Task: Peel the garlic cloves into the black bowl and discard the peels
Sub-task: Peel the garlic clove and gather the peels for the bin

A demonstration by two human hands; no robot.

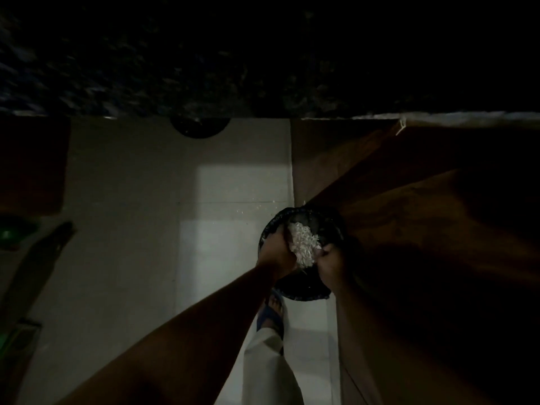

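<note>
At the far left edge, dim green shapes [8, 232] sit in shadow, too dark to identify, beside a pale tiled floor [131, 200] with a bright patch of light in the middle. Above it runs the dark speckled stone countertop [204, 68], and a round black object [200, 128], perhaps a bowl, pokes out under its edge. Lower down, the left hand [276, 249] reaches over a round black-lined bin [304, 290] standing on the floor, its fingers curled against a heap of pale, papery garlic peels [304, 244]. The peels are cupped between both hands directly above the bin's opening; a few white flecks lie scattered on the tiles just beyond it. Below the bin, a foot in a blue sandal [273, 311] and a light trouser leg [271, 369] show. The right hand [331, 263] presses the heap from the other side, fingers bent inward; whether they pinch or only cradle is too dark to tell. A brown wooden cabinet [423, 214] fills the right.
</note>
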